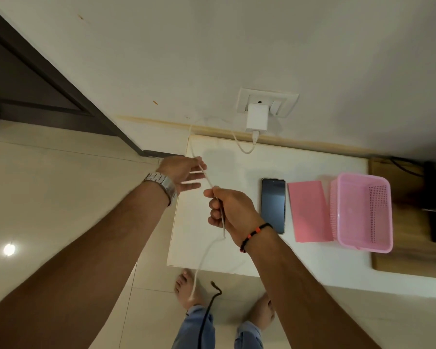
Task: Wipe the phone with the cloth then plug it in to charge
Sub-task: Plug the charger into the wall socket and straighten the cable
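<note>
Pinching a white charging cable [213,185] in a closed grip, the person's right hand [233,212] hovers over the left part of the white desk [300,258], fingers curled round the cord so that it runs through the fist and out below the wrist, which wears a black and orange beaded band [253,234]. The left hand [181,173], just beside it and higher in the view, has its fingers straight and loosely spread, with the cable passing across the fingertips; a metal watch [163,185] sits on that wrist. From the hands the cord climbs to the desk's far edge and loops round to a white charger [256,118] seated in a wall socket [267,102] above the desk, while its free length drops past the near edge of the desk towards the tiled floor [61,197], where its end cannot be made out. The phone [273,205] lies flat on the desk, dark screen up, just right of the right hand and unconnected. A pink cloth [308,210] lies flat just beside the phone on its right, and a pink plastic basket [360,212] stands against the cloth's right edge. Bare feet and blue trouser legs [194,328] show below the desk, along with a thin black cord [212,303] hanging in front of them.
</note>
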